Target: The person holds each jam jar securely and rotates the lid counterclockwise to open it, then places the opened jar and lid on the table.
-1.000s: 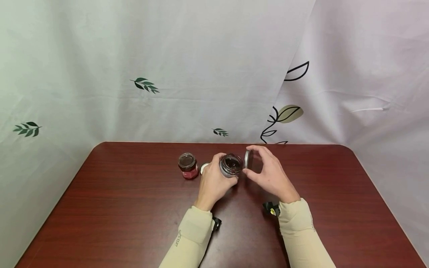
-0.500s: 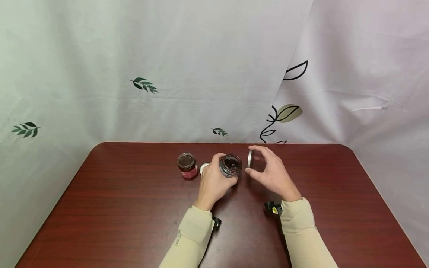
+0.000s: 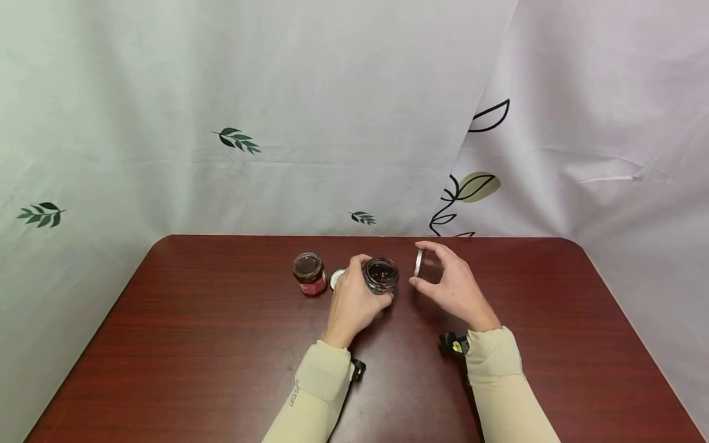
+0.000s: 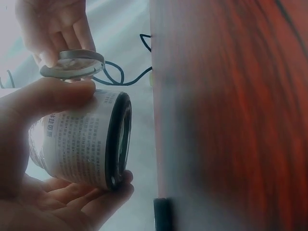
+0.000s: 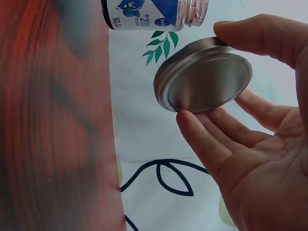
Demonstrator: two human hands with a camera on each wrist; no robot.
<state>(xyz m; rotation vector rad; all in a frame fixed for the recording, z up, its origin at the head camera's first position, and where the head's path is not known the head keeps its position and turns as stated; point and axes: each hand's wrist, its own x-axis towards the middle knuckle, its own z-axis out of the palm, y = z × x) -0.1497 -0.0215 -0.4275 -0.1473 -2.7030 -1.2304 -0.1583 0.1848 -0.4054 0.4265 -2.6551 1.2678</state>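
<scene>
My left hand grips an uncapped glass jam jar with dark contents, its mouth facing up toward the head camera. In the left wrist view the jar's printed white label and its base show, raised off the table. A blueberry picture is on its label in the right wrist view. My right hand pinches a round metal lid by its rim, thumb on one side and fingertips on the other. That lid stands on edge, apart from the jar, to its right.
Left of my left hand stands a second jar with a red label. A white round thing, partly hidden by my hand, lies between the jars. The dark red table ends at a white curtain with leaf prints.
My right hand has moved a little to the right with the lid, widening the gap from the jar. The left hand and its jar stay almost still.
</scene>
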